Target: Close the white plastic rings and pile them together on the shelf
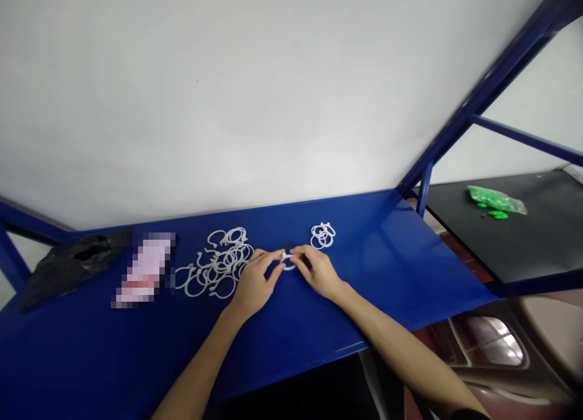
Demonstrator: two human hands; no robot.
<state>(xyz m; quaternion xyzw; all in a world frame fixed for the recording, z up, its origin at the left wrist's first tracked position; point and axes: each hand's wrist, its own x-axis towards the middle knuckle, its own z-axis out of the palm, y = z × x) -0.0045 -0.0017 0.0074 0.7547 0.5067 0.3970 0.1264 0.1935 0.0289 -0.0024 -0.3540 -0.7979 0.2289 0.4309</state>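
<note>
Between my two hands is a white plastic curtain ring (289, 266), held just over the blue table (291, 323). My left hand (257, 281) pinches its left side between thumb and fingers. On the other side, my right hand (319, 270) grips the ring the same way. The fingertips partly cover the ring, so I cannot tell whether its clasp is joined. Left of my left hand lies a loose heap of white rings (218, 265), several of them with their ends apart. Beyond my right hand sits a smaller cluster of white rings (323, 235).
A black plastic bag (73, 262) and a blurred-out pinkish item (144, 268) lie at the left. Blue metal posts (455, 122) rise at the right. On a black table (514, 244) beyond rests a clear bag of green pieces (492, 198). A brown plastic chair (523, 347) stands below.
</note>
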